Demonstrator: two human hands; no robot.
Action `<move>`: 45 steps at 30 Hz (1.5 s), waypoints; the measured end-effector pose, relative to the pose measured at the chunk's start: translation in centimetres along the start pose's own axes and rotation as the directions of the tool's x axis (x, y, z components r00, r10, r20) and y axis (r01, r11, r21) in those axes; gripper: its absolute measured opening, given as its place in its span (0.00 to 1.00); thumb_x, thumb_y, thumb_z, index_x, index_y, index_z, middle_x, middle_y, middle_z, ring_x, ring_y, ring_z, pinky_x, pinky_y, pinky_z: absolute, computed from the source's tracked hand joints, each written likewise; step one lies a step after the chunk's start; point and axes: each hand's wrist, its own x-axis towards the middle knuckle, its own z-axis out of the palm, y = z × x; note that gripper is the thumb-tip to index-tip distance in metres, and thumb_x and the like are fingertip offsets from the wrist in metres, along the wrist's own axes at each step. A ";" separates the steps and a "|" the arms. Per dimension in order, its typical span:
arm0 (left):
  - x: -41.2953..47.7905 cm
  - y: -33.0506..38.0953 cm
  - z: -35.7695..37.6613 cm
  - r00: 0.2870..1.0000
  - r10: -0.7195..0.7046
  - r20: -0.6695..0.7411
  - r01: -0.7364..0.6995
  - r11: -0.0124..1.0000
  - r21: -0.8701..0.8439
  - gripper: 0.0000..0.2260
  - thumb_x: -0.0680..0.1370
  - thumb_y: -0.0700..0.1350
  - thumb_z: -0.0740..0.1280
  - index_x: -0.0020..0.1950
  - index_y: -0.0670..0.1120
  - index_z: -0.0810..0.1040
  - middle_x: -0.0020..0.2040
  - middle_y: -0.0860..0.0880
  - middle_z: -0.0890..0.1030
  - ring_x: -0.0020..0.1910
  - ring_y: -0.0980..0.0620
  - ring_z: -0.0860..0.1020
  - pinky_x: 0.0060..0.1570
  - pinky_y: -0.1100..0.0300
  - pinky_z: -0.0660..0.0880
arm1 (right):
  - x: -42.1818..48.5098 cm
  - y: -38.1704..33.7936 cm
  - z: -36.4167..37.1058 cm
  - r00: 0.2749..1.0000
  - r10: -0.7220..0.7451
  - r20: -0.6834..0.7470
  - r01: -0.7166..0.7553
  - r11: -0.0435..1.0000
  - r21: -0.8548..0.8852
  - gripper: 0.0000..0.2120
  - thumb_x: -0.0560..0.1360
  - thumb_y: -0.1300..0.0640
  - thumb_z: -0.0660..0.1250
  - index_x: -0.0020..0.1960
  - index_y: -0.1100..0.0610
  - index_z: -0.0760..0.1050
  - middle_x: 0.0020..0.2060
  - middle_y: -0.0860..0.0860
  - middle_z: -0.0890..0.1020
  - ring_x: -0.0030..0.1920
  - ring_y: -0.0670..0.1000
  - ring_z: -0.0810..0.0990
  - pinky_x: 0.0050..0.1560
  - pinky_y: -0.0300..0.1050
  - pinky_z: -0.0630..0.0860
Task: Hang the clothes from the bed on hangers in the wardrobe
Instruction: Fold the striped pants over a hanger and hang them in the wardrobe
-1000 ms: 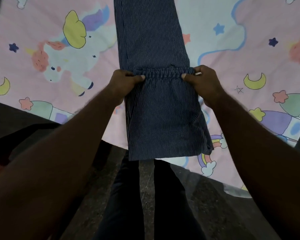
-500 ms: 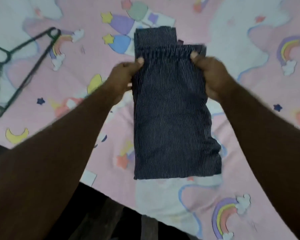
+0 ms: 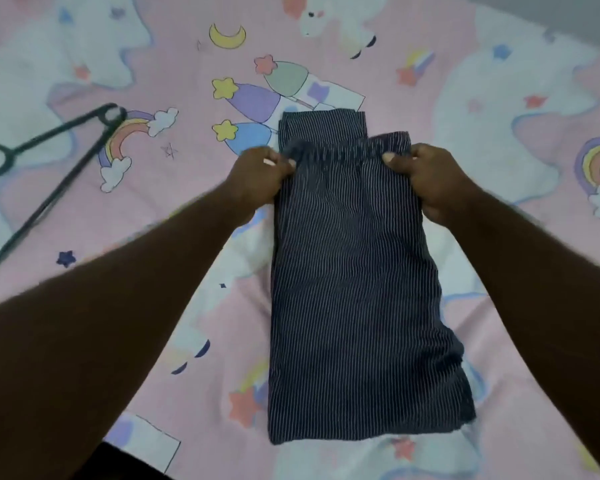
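Pinching the upper fold of the striped trousers (image 3: 354,289), the fingers (image 3: 286,163) of the left hand (image 3: 257,176) and right hand (image 3: 430,181) clench its two corners. The garment lies flat on the bed (image 3: 499,98), its lower hem close to the bed's near edge. A hanger (image 3: 49,174) lies well apart on the left; open bed surface spreads to the right.

No text, label, brand, number or sign is legible on the pink cartoon-printed bed sheet (image 3: 136,220) or the folded navy pinstriped cloth garment (image 3: 354,289).
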 end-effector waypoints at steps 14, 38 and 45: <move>-4.4 -8.0 0.0 0.978 -0.207 -0.018 0.197 0.954 -0.227 0.32 0.66 0.59 0.75 0.63 0.42 0.75 0.57 0.44 0.81 0.55 0.48 0.82 0.55 0.53 0.79 | -0.4 5.8 -1.9 0.994 -0.018 -0.108 0.008 0.996 -0.092 0.22 0.71 0.44 0.72 0.58 0.57 0.79 0.52 0.52 0.84 0.53 0.51 0.84 0.56 0.52 0.80; -24.1 -14.6 4.6 0.947 -0.318 0.040 0.317 0.948 0.016 0.08 0.78 0.46 0.69 0.49 0.41 0.81 0.42 0.47 0.82 0.40 0.50 0.78 0.38 0.58 0.77 | -23.8 18.1 -2.6 0.968 0.096 -0.233 -0.151 0.962 -0.229 0.13 0.73 0.54 0.74 0.46 0.62 0.75 0.36 0.47 0.78 0.34 0.43 0.74 0.34 0.34 0.71; -25.9 -13.5 3.8 0.976 -0.137 -0.170 0.146 0.989 0.040 0.14 0.76 0.54 0.70 0.50 0.44 0.77 0.45 0.50 0.81 0.42 0.55 0.79 0.44 0.60 0.76 | -25.5 16.7 -2.9 0.912 -0.215 -0.349 0.083 0.930 -0.358 0.11 0.73 0.52 0.72 0.52 0.56 0.79 0.59 0.48 0.77 0.63 0.50 0.74 0.62 0.42 0.71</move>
